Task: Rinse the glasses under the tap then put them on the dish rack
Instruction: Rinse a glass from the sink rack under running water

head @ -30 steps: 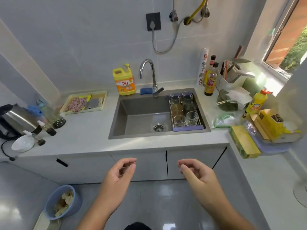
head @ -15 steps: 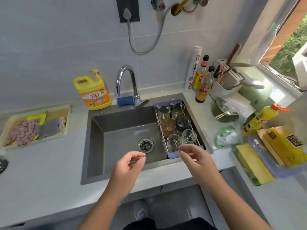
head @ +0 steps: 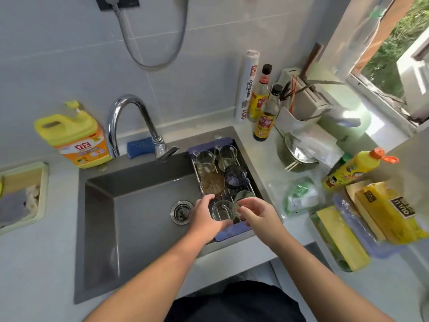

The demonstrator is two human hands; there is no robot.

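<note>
A metal dish rack (head: 232,235) with purple ends sits across the right side of the grey sink (head: 144,231). Several glasses stand in it, among them an amber one (head: 212,181) and a dark one (head: 235,175). My left hand (head: 204,218) curls round the near clear glass (head: 222,211) from the left. My right hand (head: 258,216) pinches at the near rim of a ribbed glass (head: 245,195) right beside it. The chrome tap (head: 126,110) arches over the sink's back left, and no water runs.
A yellow detergent jug (head: 76,140) and a blue sponge (head: 139,146) flank the tap. Sauce bottles (head: 265,117), a utensil holder (head: 306,101), a yellow squeeze bottle (head: 355,168) and yellow packets (head: 341,238) crowd the right counter. A tray with cloths (head: 23,201) lies left.
I have stepped up to the sink. Both hands moved forward from above the counter edge to the near end of the rack and closed on the two front glasses.
</note>
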